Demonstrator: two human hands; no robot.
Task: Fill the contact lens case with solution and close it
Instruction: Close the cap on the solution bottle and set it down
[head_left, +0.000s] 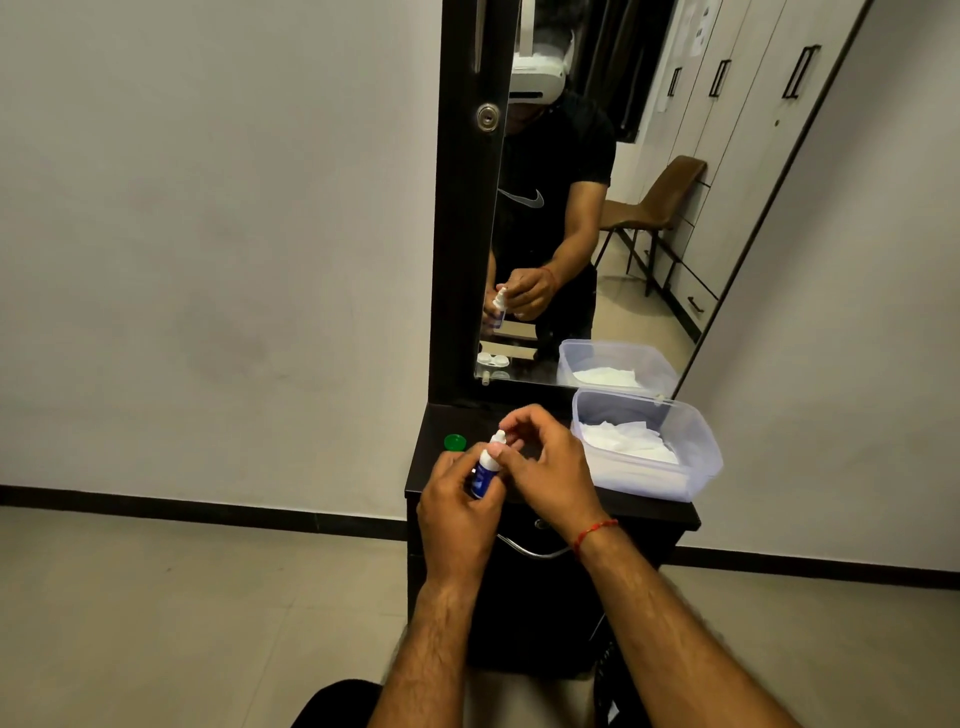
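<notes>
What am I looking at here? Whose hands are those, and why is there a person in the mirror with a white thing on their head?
There is one picture, taken by a camera worn on a person's head, so you see what they see, looking down at their own two hands. The mirror shows that same person; the white thing is the headset.

The left hand holds a small bottle, blue and white. The right hand has its fingers at the bottle's top.

On the dark dresser top lie a green cap and a clear plastic box with white tissue inside. The little lens case shows only as a reflection; the hands hide the real one.
</notes>
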